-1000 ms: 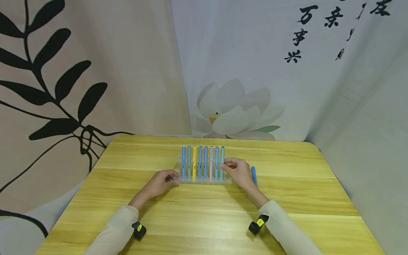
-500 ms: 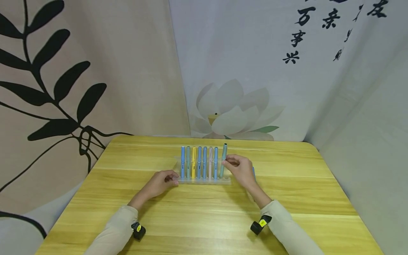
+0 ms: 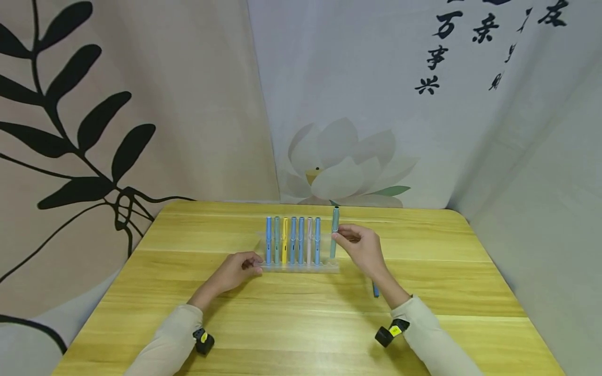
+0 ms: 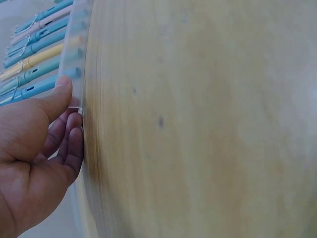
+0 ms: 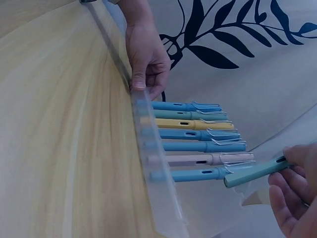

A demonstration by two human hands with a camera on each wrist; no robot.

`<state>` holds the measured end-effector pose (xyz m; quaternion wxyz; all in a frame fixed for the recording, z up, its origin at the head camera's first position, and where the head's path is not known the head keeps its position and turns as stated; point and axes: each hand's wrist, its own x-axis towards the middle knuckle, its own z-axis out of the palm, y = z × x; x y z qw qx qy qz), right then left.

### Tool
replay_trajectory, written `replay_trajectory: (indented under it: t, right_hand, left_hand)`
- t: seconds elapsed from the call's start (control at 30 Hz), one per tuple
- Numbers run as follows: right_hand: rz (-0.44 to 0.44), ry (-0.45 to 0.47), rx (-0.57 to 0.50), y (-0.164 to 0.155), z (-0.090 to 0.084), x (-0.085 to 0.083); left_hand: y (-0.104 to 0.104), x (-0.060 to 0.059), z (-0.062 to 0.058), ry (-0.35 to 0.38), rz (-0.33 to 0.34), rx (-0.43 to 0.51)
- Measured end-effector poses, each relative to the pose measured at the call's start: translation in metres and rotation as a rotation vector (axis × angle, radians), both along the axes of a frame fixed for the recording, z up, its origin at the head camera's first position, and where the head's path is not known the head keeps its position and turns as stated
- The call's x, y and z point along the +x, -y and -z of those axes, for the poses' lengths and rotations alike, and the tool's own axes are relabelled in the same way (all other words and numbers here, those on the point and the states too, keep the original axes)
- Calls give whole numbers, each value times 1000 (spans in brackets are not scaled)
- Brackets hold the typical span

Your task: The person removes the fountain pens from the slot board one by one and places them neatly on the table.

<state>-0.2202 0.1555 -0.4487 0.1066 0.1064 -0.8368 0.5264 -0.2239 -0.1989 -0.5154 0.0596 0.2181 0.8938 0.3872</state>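
Pinched in the right hand [image 3: 364,248], a teal pen [image 3: 334,232] hovers just off the clear rack's [image 3: 301,267] 3 o'clock end; seven pens stand in the rack. Left hand [image 3: 237,269] grips its 9 o'clock end.

The person wears long, close-fitting sleeves of pale beige cloth on both arms, ending at the wrists. A small black device with a yellow mark is strapped under each forearm. The left hand [image 3: 237,270] and right hand [image 3: 363,248] are bare, without gloves.
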Motion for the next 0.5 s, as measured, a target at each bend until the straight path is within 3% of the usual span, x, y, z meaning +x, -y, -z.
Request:
replay_trajectory:
  t: [0.27,0.5]
  right_hand:
    - [10,6,-21,-14,-8,5]
    - [36,23,-4,-18,-40,26]
  left_hand:
    - [0,1,-1,9,0,-2]
    - [0,0,0,2,4,-2]
